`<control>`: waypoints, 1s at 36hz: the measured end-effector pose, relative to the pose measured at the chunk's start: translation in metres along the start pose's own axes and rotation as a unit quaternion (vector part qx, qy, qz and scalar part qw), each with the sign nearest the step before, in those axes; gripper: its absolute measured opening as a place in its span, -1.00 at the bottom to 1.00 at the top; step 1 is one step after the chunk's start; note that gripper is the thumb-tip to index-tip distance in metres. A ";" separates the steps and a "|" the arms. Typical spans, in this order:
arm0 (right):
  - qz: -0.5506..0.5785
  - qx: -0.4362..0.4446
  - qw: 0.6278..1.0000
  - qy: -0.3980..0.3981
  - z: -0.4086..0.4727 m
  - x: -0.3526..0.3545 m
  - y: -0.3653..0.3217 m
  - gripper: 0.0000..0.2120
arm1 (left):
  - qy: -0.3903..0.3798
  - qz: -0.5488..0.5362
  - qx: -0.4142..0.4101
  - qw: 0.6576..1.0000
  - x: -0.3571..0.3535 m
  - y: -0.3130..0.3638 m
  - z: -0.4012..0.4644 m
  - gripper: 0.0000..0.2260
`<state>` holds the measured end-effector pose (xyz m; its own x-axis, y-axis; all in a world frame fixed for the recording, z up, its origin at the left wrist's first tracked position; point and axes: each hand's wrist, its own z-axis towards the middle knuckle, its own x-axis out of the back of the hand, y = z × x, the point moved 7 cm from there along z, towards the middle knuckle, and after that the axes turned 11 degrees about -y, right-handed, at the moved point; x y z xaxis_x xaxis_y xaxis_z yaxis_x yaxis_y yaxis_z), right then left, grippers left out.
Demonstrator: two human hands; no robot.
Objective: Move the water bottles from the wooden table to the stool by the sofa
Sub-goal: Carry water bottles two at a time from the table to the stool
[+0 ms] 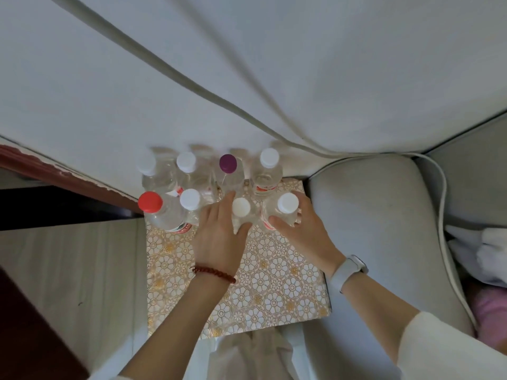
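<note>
1. Pale wall [109, 78] and grey sofa [370, 215] framed a patterned stool [274, 283] carrying eight upright water bottles at its far edge, beside the sofa.
2. Left hand [219, 237] curled round one white-capped bottle [241, 208]; right hand [301, 231] gripped another [286, 202] nearest the sofa.
3. Judged best: seat both flat, release gently, avoid nudging neighbours.
4. Red-and-white labels were too blurred to read.

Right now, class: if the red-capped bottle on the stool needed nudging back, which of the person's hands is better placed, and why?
Probably the left hand. It sits nearer the red-capped bottle, which stands at the stool's left edge. The right hand grips a white-capped bottle on the far side.
</note>
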<state>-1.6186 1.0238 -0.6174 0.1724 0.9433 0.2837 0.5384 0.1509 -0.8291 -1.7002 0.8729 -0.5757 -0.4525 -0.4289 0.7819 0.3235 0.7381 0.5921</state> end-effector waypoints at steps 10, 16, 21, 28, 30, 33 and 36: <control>-0.059 0.058 0.994 0.068 -0.001 0.001 -0.016 -0.69 | 0.014 0.143 -0.066 0.987 0.016 0.020 0.009 -0.57; -0.025 0.042 0.994 0.093 0.005 -0.003 -0.018 -0.53 | 0.083 0.195 -0.107 0.971 0.026 0.025 0.012 -0.58; -0.038 0.035 0.994 0.095 0.015 -0.007 -0.027 -0.46 | 0.080 0.204 -0.100 0.971 0.026 0.025 0.021 -0.60; 0.013 0.022 0.993 0.111 0.021 -0.007 -0.025 -0.42 | 0.015 0.205 -0.128 0.970 0.024 0.019 0.036 -0.59; 0.026 0.013 0.992 0.123 0.023 -0.008 -0.022 -0.41 | -0.004 0.224 -0.132 0.966 0.023 0.017 0.038 -0.58; 0.039 0.017 0.990 0.134 0.022 -0.009 -0.021 -0.43 | -0.002 0.256 -0.138 0.957 0.021 0.018 0.036 -0.53; 0.054 0.032 0.993 0.102 0.019 -0.010 -0.017 -0.40 | 0.008 0.290 -0.133 0.948 0.018 0.020 0.030 -0.43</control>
<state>-1.6450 1.0173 -0.6153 0.3939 0.8764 0.2771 0.4548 0.0762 -0.8873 -1.7273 0.8956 -0.5556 -0.1226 -0.0003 0.9925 0.7133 0.6953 0.0883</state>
